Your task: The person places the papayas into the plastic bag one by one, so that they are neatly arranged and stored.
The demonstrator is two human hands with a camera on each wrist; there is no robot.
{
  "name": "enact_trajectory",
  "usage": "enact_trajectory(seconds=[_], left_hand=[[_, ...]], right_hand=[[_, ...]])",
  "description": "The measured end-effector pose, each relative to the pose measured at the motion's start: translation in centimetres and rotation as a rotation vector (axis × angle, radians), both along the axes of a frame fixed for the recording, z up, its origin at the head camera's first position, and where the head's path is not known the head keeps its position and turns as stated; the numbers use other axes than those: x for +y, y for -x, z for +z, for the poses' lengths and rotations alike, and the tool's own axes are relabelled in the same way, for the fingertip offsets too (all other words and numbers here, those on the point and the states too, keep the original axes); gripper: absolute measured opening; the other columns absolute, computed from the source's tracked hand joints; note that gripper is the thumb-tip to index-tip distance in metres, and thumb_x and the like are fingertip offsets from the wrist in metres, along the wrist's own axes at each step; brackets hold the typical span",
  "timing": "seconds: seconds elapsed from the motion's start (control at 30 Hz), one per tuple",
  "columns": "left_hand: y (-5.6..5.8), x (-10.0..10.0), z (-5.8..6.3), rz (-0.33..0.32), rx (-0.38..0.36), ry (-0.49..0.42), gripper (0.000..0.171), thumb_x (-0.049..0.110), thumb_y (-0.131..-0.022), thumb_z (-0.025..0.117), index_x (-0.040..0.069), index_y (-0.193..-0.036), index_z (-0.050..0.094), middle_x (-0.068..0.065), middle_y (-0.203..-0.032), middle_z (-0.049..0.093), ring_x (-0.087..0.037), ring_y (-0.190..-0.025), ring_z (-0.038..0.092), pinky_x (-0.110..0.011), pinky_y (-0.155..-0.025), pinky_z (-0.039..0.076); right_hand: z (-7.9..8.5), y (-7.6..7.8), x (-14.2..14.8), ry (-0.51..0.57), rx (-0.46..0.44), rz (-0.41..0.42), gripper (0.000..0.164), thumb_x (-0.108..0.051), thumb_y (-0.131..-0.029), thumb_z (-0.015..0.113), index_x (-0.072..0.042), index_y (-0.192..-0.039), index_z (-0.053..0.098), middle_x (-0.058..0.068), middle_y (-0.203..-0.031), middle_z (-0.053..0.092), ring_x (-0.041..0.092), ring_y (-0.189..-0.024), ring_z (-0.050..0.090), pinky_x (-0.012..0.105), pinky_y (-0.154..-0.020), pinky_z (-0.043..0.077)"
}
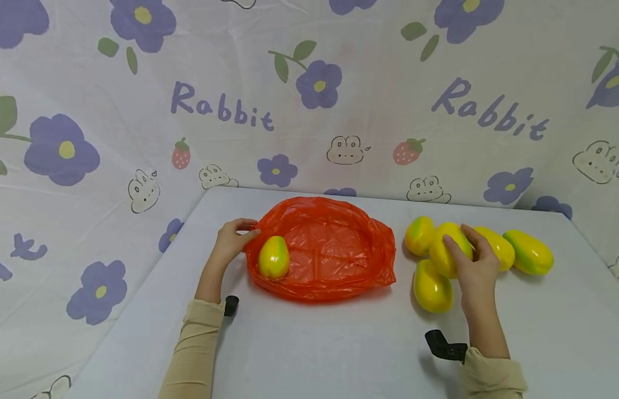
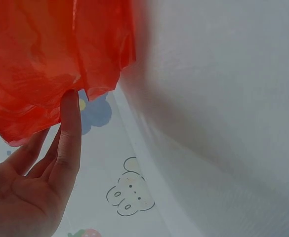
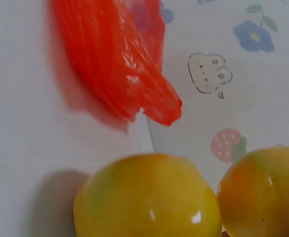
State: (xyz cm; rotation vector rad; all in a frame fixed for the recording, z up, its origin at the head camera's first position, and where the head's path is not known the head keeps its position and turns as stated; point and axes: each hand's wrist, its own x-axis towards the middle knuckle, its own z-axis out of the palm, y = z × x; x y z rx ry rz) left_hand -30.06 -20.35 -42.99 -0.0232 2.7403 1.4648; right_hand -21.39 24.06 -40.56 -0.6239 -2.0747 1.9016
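Note:
A red plastic bag [image 1: 334, 255] lies spread wide on the table with its mouth up. One yellow-green mango [image 1: 274, 257] sits inside, near the bag's left side. My left hand [image 1: 234, 238] pinches the bag's left rim between thumb and fingers; in the left wrist view the fingers [image 2: 70, 133] reach behind the red film. To the right of the bag, my right hand [image 1: 479, 271] grips a glossy yellow mango [image 1: 446, 249], held above the others. Just below it on the table is another mango [image 1: 433, 286], which also shows large in the right wrist view.
Further mangoes lie around the right hand: one to its left [image 1: 419, 235], one partly behind the fingers [image 1: 499, 247], and one at the far right [image 1: 528, 252]. A printed cloth [image 1: 309, 127] with flowers and rabbits hangs behind the white table [image 1: 329, 349].

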Motion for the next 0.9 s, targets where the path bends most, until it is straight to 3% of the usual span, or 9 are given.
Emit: enact_trajectory(seconds=[0.37,0.9], left_hand=[[0.0,-0.1,-0.1,0.005,-0.008,0.001,0.041,0.025,-0.096,0.060,0.006,-0.133,0.057,-0.020,-0.135,0.058,-0.036,-0.113,0.060,-0.037,-0.083,0.060],[0.1,-0.1,-0.2,0.000,0.003,0.006,0.041,0.025,-0.096,0.061,0.006,-0.132,0.058,-0.020,-0.134,0.059,-0.036,-0.112,0.061,-0.036,-0.081,0.060]], right_hand=[[0.0,1.2,-3.6,-0.065,0.019,0.108,0.061,-0.040,-0.093,0.063,-0.026,-0.148,0.041,0.001,-0.155,0.038,0.019,-0.138,0.037,0.039,-0.120,0.032],[-0.2,1.9,-8.5,-0.051,0.038,0.229,0.061,-0.037,-0.093,0.064,-0.025,-0.149,0.040,-0.003,-0.154,0.039,0.018,-0.139,0.037,0.038,-0.118,0.035]])
